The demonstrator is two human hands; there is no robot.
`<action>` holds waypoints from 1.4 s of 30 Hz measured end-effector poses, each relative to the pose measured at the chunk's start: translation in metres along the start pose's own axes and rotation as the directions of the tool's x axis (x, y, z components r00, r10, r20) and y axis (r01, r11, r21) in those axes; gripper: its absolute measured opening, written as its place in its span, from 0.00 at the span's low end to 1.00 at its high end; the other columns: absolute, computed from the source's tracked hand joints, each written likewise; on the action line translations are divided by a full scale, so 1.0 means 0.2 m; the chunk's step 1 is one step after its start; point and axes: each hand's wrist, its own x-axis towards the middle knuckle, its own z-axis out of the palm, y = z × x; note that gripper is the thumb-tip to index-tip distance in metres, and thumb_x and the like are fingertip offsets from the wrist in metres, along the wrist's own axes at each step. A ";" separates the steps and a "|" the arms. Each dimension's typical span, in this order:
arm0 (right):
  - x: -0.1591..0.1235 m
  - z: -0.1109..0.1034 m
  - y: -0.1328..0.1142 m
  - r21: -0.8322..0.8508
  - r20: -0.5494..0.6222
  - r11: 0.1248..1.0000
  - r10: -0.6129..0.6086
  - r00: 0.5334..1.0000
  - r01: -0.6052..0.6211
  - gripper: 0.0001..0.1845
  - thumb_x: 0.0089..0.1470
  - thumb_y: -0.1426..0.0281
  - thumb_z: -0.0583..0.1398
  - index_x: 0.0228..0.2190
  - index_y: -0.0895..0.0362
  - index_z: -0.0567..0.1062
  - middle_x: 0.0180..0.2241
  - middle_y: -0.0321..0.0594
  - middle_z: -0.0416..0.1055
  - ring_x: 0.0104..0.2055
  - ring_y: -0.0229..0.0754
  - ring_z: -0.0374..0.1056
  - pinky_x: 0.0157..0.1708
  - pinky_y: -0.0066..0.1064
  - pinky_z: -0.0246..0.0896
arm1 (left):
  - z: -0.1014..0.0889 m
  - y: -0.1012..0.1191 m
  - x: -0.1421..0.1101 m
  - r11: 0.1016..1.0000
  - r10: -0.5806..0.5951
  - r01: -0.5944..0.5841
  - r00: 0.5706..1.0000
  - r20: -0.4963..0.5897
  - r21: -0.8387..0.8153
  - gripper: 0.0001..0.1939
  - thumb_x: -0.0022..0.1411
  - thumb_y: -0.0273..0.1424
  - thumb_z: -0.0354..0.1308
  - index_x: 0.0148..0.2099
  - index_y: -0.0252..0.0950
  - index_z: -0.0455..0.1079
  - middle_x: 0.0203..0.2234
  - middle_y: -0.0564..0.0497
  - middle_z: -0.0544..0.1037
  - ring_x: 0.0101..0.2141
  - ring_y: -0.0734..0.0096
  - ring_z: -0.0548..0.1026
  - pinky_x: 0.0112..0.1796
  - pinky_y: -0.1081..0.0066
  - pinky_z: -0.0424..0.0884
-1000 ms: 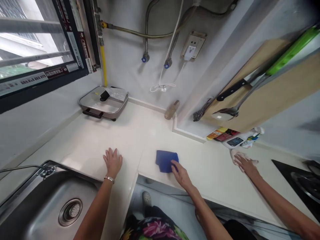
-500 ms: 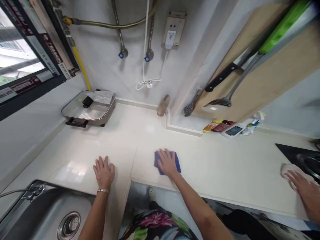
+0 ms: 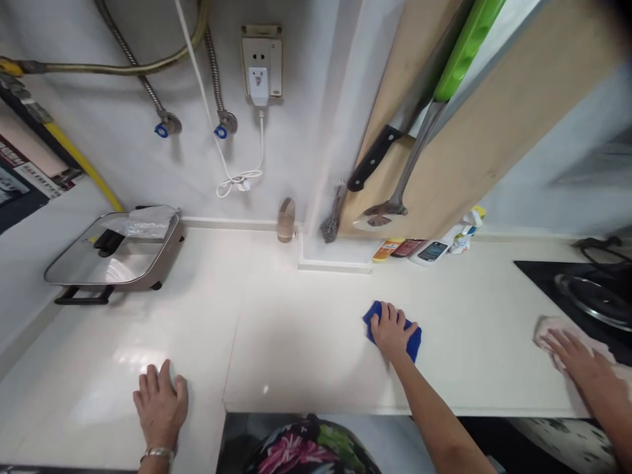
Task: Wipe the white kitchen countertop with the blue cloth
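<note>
Blue cloth (image 3: 415,341) on white counter (image 3: 306,349), under right hand (image 3: 394,334); fingers bent over it, can't tell from here if gripping. Left hand (image 3: 160,407) splayed, empty. Cloth looks light, soft; press mid-cloth, palm flat.

Soft bright light, glare on the white countertop (image 3: 301,342), faint shadows, wide-angle edge distortion

A silver bracelet (image 3: 158,453) is worn with a black, pink-flowered garment (image 3: 312,449)
</note>
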 end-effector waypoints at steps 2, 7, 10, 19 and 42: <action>0.10 0.03 -0.08 0.004 -0.032 0.999 0.045 0.998 -0.044 0.33 0.63 0.62 0.43 0.64 0.62 0.60 0.64 0.59 0.59 0.67 0.67 0.48 0.60 0.77 0.29 | 0.00 0.00 0.01 1.000 -0.003 0.003 1.000 0.011 0.004 0.33 0.65 0.39 0.40 0.68 0.31 0.59 0.67 0.32 0.59 0.68 0.42 0.53 0.62 0.41 0.55; 0.37 0.08 -0.35 0.006 -0.032 0.995 0.101 0.994 -0.101 0.32 0.61 0.65 0.46 0.62 0.68 0.62 0.62 0.68 0.59 0.66 0.72 0.48 0.57 0.79 0.34 | 0.00 0.01 0.05 1.000 -0.015 0.015 0.999 0.051 0.014 0.32 0.66 0.40 0.40 0.66 0.29 0.62 0.65 0.29 0.61 0.67 0.41 0.55 0.61 0.41 0.56; 0.42 0.12 -0.58 -0.026 0.012 0.986 0.166 0.986 -0.165 0.33 0.61 0.68 0.46 0.62 0.74 0.59 0.63 0.75 0.55 0.67 0.75 0.46 0.57 0.78 0.36 | -0.01 0.01 0.06 0.999 -0.046 0.043 0.994 0.098 0.032 0.32 0.66 0.40 0.40 0.65 0.29 0.62 0.66 0.31 0.60 0.67 0.44 0.54 0.62 0.43 0.56; 0.03 0.13 -1.34 0.153 0.214 0.852 -0.523 0.825 0.500 0.34 0.62 0.63 0.51 0.64 0.66 0.59 0.67 0.61 0.54 0.70 0.70 0.43 0.66 0.68 0.27 | 0.04 -0.06 0.03 0.998 -0.062 0.059 0.991 0.120 0.032 0.32 0.69 0.43 0.39 0.66 0.30 0.61 0.68 0.33 0.56 0.69 0.44 0.50 0.64 0.42 0.53; 0.45 0.36 -1.93 0.242 0.027 0.853 -0.482 0.876 0.462 0.28 0.61 0.66 0.49 0.60 0.62 0.65 0.60 0.55 0.65 0.63 0.61 0.53 0.64 0.59 0.40 | 0.08 -0.16 -0.03 0.999 -0.040 0.039 0.997 0.065 0.008 0.28 0.69 0.41 0.43 0.66 0.36 0.62 0.68 0.39 0.58 0.69 0.51 0.51 0.66 0.46 0.52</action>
